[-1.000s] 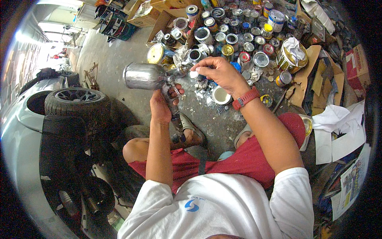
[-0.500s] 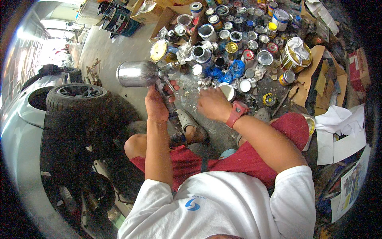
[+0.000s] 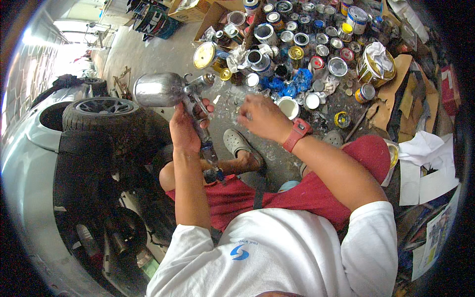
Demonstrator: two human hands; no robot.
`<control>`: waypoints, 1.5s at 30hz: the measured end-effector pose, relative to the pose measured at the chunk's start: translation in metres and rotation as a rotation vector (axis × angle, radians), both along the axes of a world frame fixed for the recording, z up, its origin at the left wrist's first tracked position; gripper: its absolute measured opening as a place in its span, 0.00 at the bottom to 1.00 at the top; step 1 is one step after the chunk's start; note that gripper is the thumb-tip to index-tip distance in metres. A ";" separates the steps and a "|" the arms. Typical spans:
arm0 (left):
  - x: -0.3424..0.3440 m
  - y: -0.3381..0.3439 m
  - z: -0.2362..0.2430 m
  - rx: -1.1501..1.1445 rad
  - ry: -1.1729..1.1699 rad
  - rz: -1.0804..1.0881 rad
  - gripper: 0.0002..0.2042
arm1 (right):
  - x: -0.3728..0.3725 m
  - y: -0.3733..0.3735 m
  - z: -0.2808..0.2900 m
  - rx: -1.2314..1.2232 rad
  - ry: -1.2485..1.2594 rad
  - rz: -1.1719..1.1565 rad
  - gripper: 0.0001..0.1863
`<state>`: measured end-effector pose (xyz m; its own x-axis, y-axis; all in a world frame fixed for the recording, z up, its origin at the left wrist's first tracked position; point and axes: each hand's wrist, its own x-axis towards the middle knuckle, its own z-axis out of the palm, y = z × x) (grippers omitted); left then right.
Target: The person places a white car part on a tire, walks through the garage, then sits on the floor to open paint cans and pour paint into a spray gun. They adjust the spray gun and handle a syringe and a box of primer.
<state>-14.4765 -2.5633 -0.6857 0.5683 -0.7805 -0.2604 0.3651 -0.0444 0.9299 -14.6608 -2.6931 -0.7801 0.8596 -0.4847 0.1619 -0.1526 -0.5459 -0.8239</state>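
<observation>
- The spray gun [image 3: 190,90] hung over the wearer's left shin, clear of the floor [image 3: 148,54], with its metal cup [image 3: 157,90] toward the car body and its nozzle end toward the paint cans.
- The left hand [image 3: 186,129] had its fingers clamped around the spray gun's handle, just below the cup; that grip probably served to carry the whole weight and leave the other hand free.
- The cup showed its side rather than its end, so the gun seemed tipped over, though what it held could not be seen.
- A slim fitting [image 3: 210,155] ran down from the spray gun's handle toward the wearer's lap, presumably for the air supply.
- The right hand [image 3: 266,119], with a red wristwatch [image 3: 299,130] at its wrist, hovered to the right of the spray gun without touching it. Its fingers were bent and blurred; whether their tips met could not be told, and nothing showed in them.
- Beyond the spray gun and to its right stood the paint cans [image 3: 266,32], with crumpled blue plastic [image 3: 297,83] among them, likely grouped there within reach.
- Left of the spray gun lay a tyred alloy wheel [image 3: 105,107], beside the car body [image 3: 22,198].
</observation>
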 end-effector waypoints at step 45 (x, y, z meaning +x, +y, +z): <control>-0.029 0.035 0.010 0.079 0.102 -0.130 0.23 | -0.011 -0.025 0.055 -0.429 -0.567 -0.266 0.06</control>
